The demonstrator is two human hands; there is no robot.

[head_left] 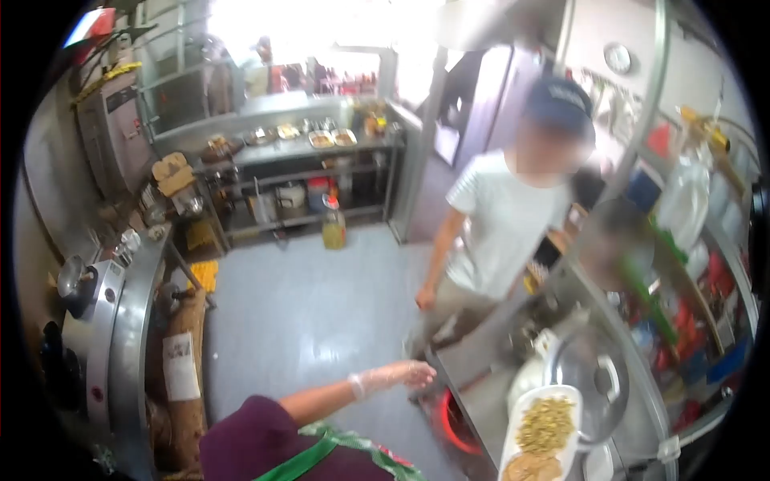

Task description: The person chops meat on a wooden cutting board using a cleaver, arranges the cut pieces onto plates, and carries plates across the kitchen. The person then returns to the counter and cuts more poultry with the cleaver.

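My left hand (405, 374), in a clear plastic glove, reaches out at the lower centre, beside the left edge of the metal counter (473, 361). Its fingers are loosely extended and nothing shows in them. A purple sleeve and green apron straps are at the bottom. To the right of the hand, a long white dish (509, 429) holds chopped yellow-green food (545, 425) and light brown food (532, 467). Behind the dish lies a large round transparent lid (589, 361) with a white handle. My right hand is out of view.
A person (501, 232) in a white T-shirt and dark cap stands beyond the counter corner. Below the counter is a red-rimmed bucket (457, 429). An oil bottle (334, 226) stands before the back shelves (297, 148). A stove (100, 337) lines the left.
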